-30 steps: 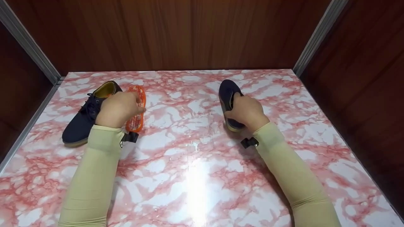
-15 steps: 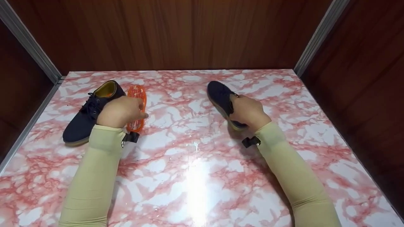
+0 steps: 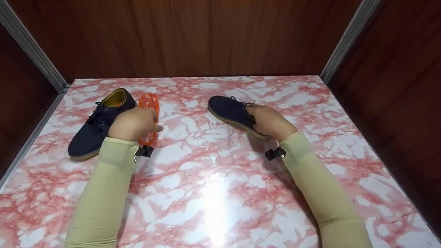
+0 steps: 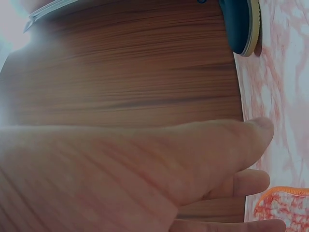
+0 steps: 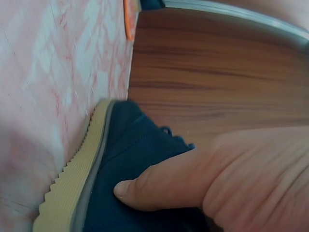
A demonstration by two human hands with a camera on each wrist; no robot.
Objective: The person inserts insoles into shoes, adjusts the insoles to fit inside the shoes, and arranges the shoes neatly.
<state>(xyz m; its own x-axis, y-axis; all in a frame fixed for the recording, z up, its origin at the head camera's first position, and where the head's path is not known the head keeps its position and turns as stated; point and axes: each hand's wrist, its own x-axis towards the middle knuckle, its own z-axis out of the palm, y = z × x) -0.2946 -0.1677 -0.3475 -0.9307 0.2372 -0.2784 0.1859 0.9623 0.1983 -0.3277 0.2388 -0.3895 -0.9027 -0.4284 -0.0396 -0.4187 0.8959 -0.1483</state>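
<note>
A navy lace-up shoe [image 3: 227,108] with a tan sole sits right of the middle, its toe pointing left and away. My right hand [image 3: 270,120] grips it near the heel; in the right wrist view the thumb [image 5: 149,191] presses its side. Over on the left lies a matching shoe [image 3: 86,136], its yellow-lined opening at the far end. Beside it is an orange-rimmed, red and white patterned insole [image 3: 149,100]. My left hand [image 3: 132,122] hovers between shoe and insole, partly covering both. Its fingers are loosely extended in the left wrist view and hold nothing visible.
Everything lies on a red and white marbled tabletop [image 3: 179,193]. Dark wood panels [image 3: 206,38] stand behind and at both sides, joined by metal corner strips [image 3: 348,38]. A bright glare lies on the near middle of the tabletop.
My right hand has swung the toe of its shoe leftward, turning it on the tabletop. My left hand has shifted slightly right and nearer; the other shoe and the insole have stayed put.
</note>
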